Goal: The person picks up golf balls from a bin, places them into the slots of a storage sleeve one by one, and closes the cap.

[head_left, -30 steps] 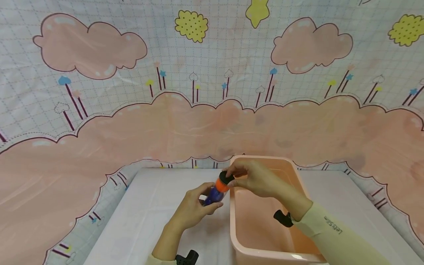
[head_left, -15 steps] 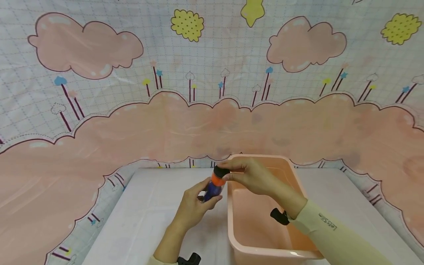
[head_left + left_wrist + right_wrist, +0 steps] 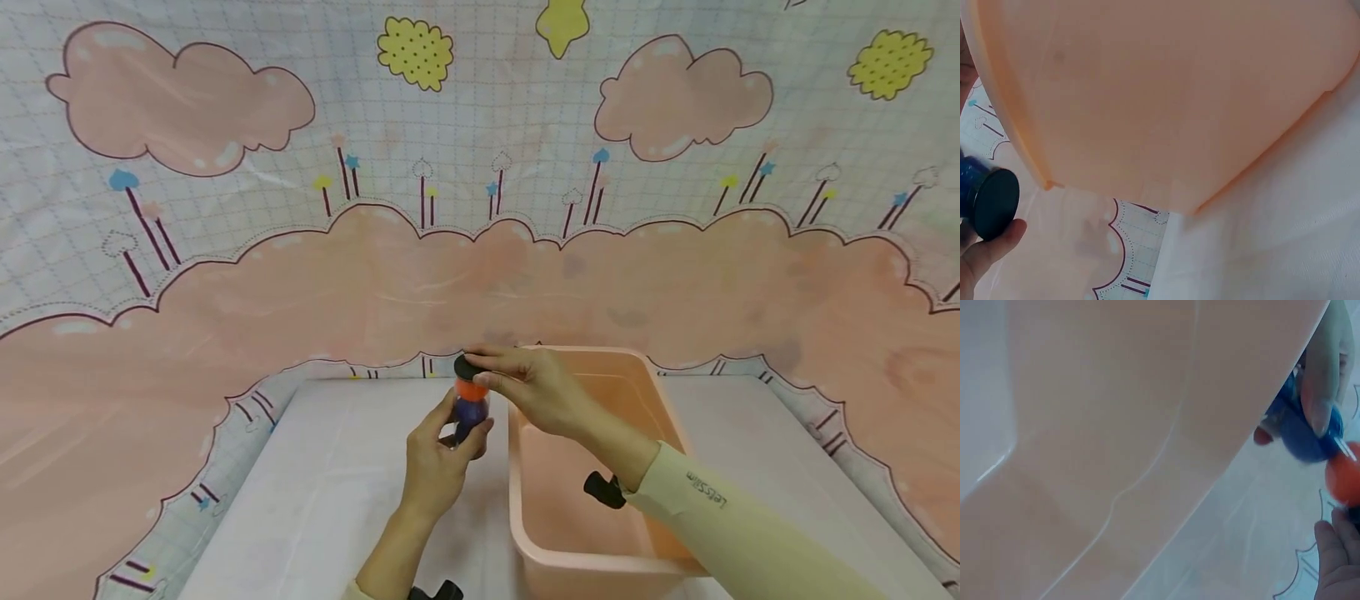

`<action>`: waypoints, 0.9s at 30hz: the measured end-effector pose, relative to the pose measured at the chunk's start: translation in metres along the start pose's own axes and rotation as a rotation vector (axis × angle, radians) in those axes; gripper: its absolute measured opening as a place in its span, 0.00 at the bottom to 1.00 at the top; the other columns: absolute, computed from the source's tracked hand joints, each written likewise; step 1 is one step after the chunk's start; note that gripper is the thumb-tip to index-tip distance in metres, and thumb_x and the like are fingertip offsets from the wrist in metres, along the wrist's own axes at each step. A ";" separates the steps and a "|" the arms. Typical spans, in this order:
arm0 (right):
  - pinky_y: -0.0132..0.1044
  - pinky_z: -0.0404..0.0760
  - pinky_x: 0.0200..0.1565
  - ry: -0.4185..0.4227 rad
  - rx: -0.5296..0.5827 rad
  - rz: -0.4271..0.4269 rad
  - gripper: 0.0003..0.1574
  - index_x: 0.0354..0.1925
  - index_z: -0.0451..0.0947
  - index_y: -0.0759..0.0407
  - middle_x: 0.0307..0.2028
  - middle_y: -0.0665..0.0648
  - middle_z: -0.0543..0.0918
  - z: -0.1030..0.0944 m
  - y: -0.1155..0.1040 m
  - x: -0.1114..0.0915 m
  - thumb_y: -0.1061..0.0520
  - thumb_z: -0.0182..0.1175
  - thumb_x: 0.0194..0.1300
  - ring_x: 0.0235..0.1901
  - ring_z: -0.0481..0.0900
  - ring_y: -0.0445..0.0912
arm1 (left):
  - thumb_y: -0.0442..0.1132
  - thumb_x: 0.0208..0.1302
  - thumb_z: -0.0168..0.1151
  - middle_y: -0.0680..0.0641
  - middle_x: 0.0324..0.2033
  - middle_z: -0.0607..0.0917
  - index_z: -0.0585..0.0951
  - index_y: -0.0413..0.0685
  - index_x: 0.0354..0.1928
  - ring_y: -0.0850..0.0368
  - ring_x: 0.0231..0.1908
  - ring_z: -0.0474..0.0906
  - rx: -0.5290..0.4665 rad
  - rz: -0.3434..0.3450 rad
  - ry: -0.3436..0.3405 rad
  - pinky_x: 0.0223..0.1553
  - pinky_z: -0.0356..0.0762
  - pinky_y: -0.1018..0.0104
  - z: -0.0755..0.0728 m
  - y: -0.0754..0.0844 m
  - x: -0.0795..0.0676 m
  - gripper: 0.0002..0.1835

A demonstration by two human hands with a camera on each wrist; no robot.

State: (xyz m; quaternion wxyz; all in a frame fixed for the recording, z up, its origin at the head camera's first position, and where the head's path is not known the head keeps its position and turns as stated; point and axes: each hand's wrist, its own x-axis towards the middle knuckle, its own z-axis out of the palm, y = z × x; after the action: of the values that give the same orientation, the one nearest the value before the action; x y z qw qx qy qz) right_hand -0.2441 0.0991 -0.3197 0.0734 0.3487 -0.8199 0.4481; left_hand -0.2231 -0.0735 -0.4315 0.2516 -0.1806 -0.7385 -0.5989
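A small blue and orange hourglass-shaped object (image 3: 471, 407) is held up above the white table, left of the tub. Its upper part is orange, under a black round end (image 3: 467, 367); a dark disc (image 3: 997, 204) closes its other end in the left wrist view. My left hand (image 3: 435, 467) grips the blue part, fingers behind it and thumb in front. At the black end, my right hand (image 3: 536, 392) pinches with fingers over the top and thumb at the side. The right wrist view shows the orange part (image 3: 1344, 475) close to my right fingers. Left fingers partly hide the blue part.
An open peach plastic tub (image 3: 517, 500) stands on the white table (image 3: 322, 492), below and right of the hands, under my right forearm. Behind the table hangs a patterned cloth (image 3: 420, 292) with pink clouds.
Both hands have moved left and slightly up with the object, away from the tub's rim. The object has turned from a slant to nearly upright. The head view has shifted slightly.
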 end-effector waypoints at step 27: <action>0.37 0.80 0.54 -0.026 -0.317 0.026 0.18 0.51 0.84 0.49 0.58 0.48 0.81 0.025 -0.001 0.024 0.53 0.66 0.62 0.59 0.78 0.45 | 0.53 0.58 0.69 0.52 0.48 0.85 0.72 0.67 0.58 0.57 0.48 0.83 0.103 -0.134 -0.028 0.47 0.83 0.57 -0.012 -0.031 0.013 0.26</action>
State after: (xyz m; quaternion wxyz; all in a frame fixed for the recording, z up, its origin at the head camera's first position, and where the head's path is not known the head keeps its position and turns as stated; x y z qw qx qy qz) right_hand -0.2564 0.0674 -0.3231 0.1111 0.3280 -0.8857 0.3093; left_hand -0.2493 -0.0926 -0.4472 0.2094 -0.1259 -0.7823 -0.5730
